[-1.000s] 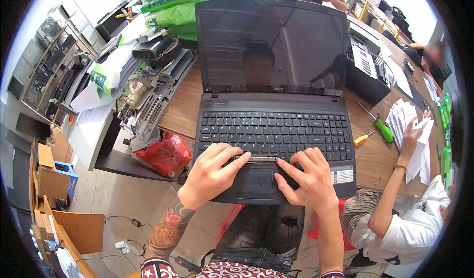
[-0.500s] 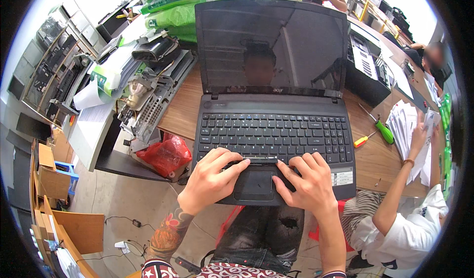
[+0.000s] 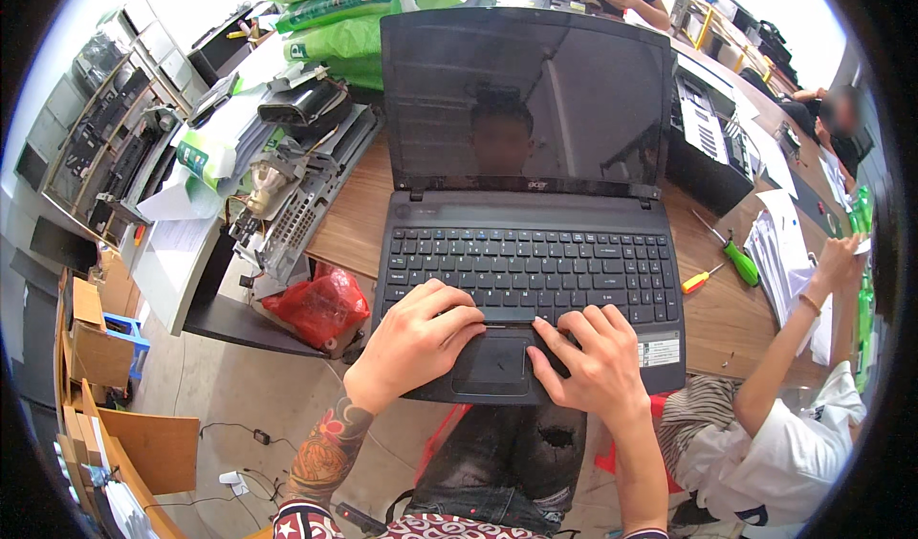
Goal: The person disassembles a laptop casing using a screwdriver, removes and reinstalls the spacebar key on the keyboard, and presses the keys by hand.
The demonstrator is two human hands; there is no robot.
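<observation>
A black laptop (image 3: pixel 435 216) lies opened on the wooden table in front of me, its screen (image 3: pixel 526 99) dark and reflective. At the front of its keyboard is a long black space bar (image 3: pixel 507 314), between my two hands. My left hand (image 3: pixel 421 333) has its fingers bent and close together, with thumb and index at the bar's left end. With its index fingertip, my right hand (image 3: pixel 595 357) touches the right end. The right thumb stays apart, over the palm rest beside the touchpad (image 3: pixel 492 359).
Right of the laptop lie a green-handled screwdriver (image 3: pixel 741 264) and a yellow-handled screwdriver (image 3: pixel 701 279). A co-worker's arm (image 3: pixel 794 333) is near the paper stack (image 3: pixel 765 262). Metal machine parts (image 3: pixel 292 214), a red plastic bag (image 3: pixel 320 305) and green packages (image 3: pixel 335 37) are on the left.
The space bar, tilted with a pale edge showing before, now looks flatter. My hands barely moved. The co-worker's hands at the right shifted away from the paper stack.
</observation>
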